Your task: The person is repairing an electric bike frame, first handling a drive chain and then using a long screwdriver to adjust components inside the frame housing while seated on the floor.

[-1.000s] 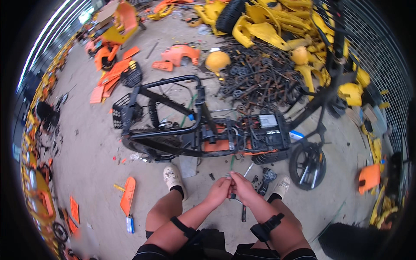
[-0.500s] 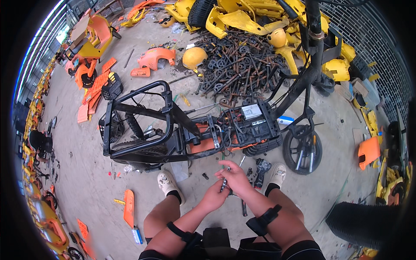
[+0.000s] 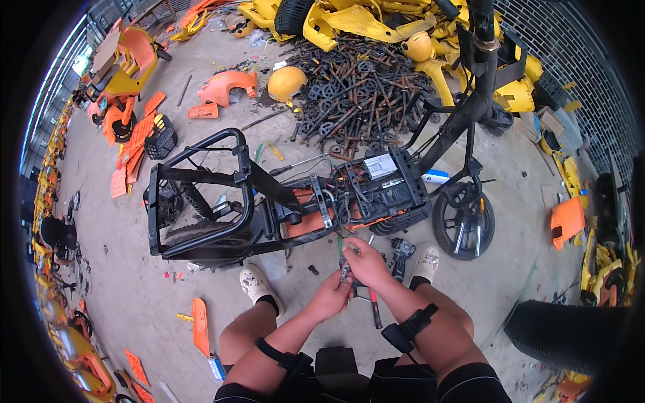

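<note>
My left hand (image 3: 329,295) is closed round the lower end of a short silver metal tool (image 3: 345,270); its exact kind is too small to make out. The fingers of my right hand (image 3: 367,262) close on the tool's upper end, just above the left hand. Both hands are between my knees, in front of a stripped black scooter frame (image 3: 279,189). Wires and a dark battery box (image 3: 396,191) fill the frame's middle. Right of my right hand a grey cordless drill (image 3: 401,258) lies on the floor. A red-and-black handled tool (image 3: 375,309) lies below my right forearm.
Beyond the frame is a heap of rusty metal parts (image 3: 363,94), with yellow body panels (image 3: 366,23) behind. A front wheel (image 3: 463,225) is at the right. Orange panels (image 3: 200,326) lie left; a black ribbed piece (image 3: 561,336) is lower right.
My right hand has moved slightly up along the tool, and its fingers have curled in. The left hand stays closed on it. The whole view has shifted a little.
</note>
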A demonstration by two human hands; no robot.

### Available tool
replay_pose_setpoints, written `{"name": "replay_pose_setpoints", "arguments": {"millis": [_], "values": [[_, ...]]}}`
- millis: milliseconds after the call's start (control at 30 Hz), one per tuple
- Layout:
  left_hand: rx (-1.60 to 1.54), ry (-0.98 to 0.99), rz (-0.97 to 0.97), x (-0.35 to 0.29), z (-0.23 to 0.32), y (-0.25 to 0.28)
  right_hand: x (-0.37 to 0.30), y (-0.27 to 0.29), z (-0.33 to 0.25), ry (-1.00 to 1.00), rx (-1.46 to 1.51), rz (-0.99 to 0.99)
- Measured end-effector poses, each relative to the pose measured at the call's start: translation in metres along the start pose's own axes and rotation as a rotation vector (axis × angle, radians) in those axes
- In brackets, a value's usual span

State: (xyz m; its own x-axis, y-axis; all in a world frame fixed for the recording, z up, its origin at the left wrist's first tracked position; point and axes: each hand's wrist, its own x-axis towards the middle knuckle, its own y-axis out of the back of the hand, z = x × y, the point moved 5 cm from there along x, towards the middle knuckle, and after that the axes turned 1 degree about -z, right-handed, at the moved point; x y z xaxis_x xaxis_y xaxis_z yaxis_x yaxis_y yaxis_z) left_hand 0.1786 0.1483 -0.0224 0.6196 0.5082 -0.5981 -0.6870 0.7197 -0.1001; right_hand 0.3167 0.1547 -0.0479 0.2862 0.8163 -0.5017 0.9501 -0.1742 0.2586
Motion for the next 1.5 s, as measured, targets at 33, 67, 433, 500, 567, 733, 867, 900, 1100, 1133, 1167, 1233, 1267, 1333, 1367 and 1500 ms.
{"name": "replay_pose_setpoints", "arguments": {"millis": [33,67,433,500,567,733,867,900,1100,1133,1167,1233,1267,1333,1367,1500], "values": [[-0.055,0.061,-0.015,-0.002,0.003,0.002,0.002,0.001,-0.002,-0.037,-0.026,-0.006],[-0.062,0.070,-0.012,-0.001,0.003,0.004,0.003,0.004,-0.005,-0.075,-0.052,-0.012],[0.354,-0.145,0.083,0.032,0.039,0.043,0.051,0.025,-0.008,-0.054,-0.426,-0.049],[0.510,-0.093,0.144,0.044,0.044,0.051,0.064,0.028,-0.014,0.012,-0.448,0.004],[0.564,-0.073,0.175,0.053,0.050,0.060,0.073,0.026,-0.025,0.030,-0.437,0.011],[0.297,-0.191,0.258,0.077,0.060,0.088,0.107,0.015,-0.028,0.013,-0.376,-0.047],[-0.399,-0.045,-0.011,0.085,0.067,0.096,0.123,0.031,-0.036,0.025,-0.253,0.026],[-0.448,-0.028,0.002,0.084,0.065,0.103,0.123,0.030,-0.044,0.029,-0.215,0.045],[-0.412,-0.152,0.001,0.083,0.094,0.106,0.141,0.066,-0.026,0.178,-0.569,0.406],[-0.406,-0.162,0.019,0.083,0.092,0.107,0.146,0.071,-0.018,0.244,-0.677,0.473],[-0.376,-0.166,0.014,0.082,0.092,0.108,0.150,0.074,-0.011,0.305,-0.786,0.535],[-0.325,-0.171,0.025,0.080,0.089,0.117,0.167,0.078,-0.023,0.431,-0.943,0.577],[-0.314,-0.227,0.067,0.080,0.076,0.123,0.174,0.075,-0.035,0.434,-1.012,0.564],[-0.042,-0.204,0.070,0.062,0.081,0.129,0.191,0.074,-0.050,0.353,-1.099,0.535],[0.020,-0.351,0.137,0.069,0.061,0.128,0.200,0.066,-0.053,0.296,-1.114,0.510],[0.085,-0.263,0.018,0.044,0.062,0.136,0.219,0.075,-0.016,0.120,-1.231,0.524]]}}
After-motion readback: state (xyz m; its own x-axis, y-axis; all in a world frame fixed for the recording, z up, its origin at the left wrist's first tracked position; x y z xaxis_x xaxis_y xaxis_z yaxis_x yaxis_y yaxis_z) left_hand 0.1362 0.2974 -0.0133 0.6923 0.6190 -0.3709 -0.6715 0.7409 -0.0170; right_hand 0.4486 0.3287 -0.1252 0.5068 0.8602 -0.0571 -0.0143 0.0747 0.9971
